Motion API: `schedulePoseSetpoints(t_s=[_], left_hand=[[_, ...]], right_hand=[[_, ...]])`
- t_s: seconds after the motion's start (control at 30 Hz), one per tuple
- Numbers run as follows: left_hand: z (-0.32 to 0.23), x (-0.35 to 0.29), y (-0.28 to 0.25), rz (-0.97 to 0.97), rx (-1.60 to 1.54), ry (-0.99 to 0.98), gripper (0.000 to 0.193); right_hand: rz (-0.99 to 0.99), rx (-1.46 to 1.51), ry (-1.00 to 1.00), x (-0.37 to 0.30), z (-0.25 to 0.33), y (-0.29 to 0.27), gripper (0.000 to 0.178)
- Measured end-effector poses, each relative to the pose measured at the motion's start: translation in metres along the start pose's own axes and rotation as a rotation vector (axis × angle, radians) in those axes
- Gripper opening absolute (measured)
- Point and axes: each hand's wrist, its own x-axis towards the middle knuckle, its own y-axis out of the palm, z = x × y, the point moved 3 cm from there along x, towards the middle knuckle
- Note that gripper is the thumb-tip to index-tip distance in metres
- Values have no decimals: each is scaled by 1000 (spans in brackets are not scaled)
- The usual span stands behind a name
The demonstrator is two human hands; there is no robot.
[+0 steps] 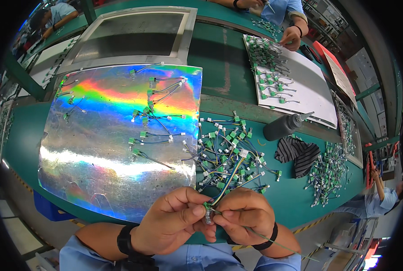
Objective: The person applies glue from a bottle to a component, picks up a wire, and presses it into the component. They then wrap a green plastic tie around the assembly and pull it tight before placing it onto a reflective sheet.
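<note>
My left hand [172, 221] pinches a small green circuit board [207, 206] with a metal shaft part [208, 217] pointing down toward me. From the board a bundle of coloured wires [230, 179] runs up and away to a white plug [243, 153]. Close against it, my right hand [249, 213] has thumb and forefinger closed on a thin green strand [280, 245], whose tail trails to the lower right. The strand's tip meets the board's edge; the exact contact is too small to make out. Just beyond both hands lies a pile of similar wired boards [219, 149].
A shiny rainbow-silver sheet [97, 135] with several wired boards lies left. To the right are a dark nozzle bottle [282, 128], a striped cloth [297, 155] and another pile [328, 176]. Farther off, a co-worker's hand [291, 38] touches boards on a white panel [305, 86].
</note>
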Motion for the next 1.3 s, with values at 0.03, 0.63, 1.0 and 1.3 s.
schedulePoseSetpoints(t_s=[0.03,0.63,1.0,1.3], left_hand=[[0,0,0,0,0,1,18],[1,0,3,-28,-14,-1,19],[-1,2,2,-12,-13,-10,18],[2,0,-4,-61,40,-5,19]], right_hand=[[-4,-8,3,0,0,0,26],[-212,650,439,-1,-1,6,16],[-96,320,216,-2,-4,1,15],[33,-10,41,4,1,-2,21]])
